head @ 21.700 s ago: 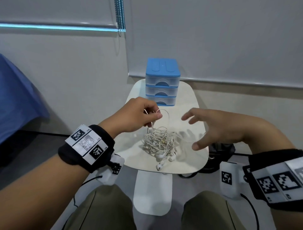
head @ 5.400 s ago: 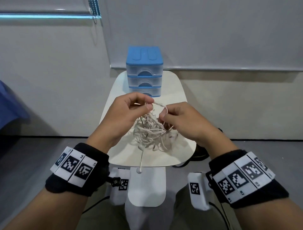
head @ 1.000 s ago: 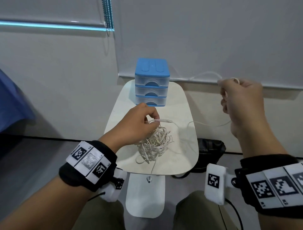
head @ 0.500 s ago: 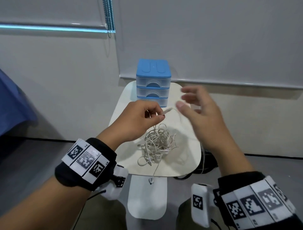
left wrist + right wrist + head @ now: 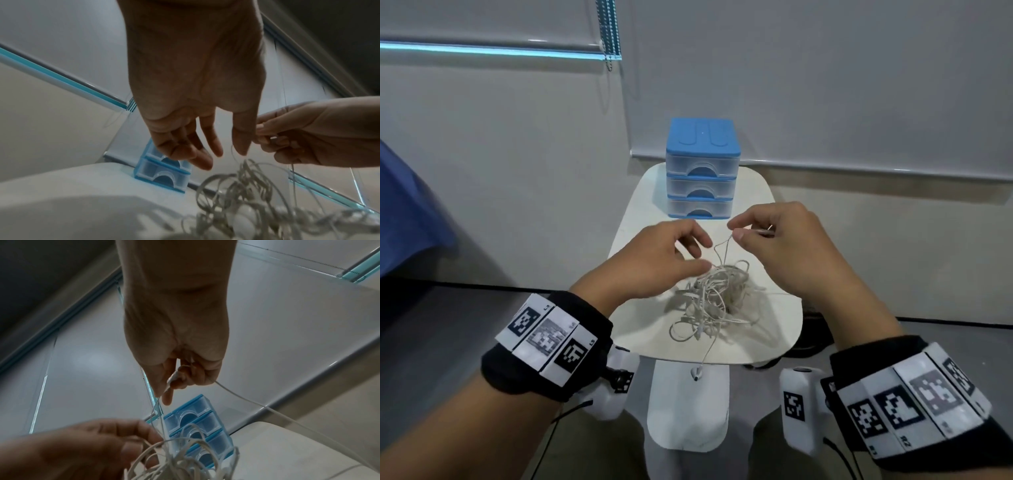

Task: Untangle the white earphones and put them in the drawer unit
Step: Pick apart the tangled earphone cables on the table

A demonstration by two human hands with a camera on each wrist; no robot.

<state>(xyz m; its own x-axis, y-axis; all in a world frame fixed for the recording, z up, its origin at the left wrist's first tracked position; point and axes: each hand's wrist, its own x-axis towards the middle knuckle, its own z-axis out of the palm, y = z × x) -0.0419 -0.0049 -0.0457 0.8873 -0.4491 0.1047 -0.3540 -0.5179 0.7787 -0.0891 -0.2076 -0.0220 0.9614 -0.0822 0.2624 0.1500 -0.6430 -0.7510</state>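
Observation:
The white earphones (image 5: pixel 717 294) lie as a tangled heap in the middle of a small white table (image 5: pixel 643 322). One earbud (image 5: pixel 697 373) dangles over the front edge. My right hand (image 5: pixel 734 233) pinches a strand lifted from the heap between thumb and forefinger; the right wrist view shows the right hand (image 5: pixel 174 384) with cord trailing off both sides. My left hand (image 5: pixel 705 255) hovers just left of that strand, and in the left wrist view this left hand (image 5: pixel 224 155) has straight, spread fingers with nothing in them. The blue drawer unit (image 5: pixel 702 168), three drawers all closed, stands at the table's far edge.
The table's white base (image 5: pixel 688 411) stands between my knees. A black object (image 5: pixel 813 342) lies on the floor under the table's right side. Blue cloth (image 5: pixel 404 212) hangs at the far left. A blind's bead chain (image 5: pixel 608 34) hangs on the wall behind.
Half a second ago my left hand pinched the cord end while the right hand reached in open. Now the right hand pinches the strand and the left has let go.

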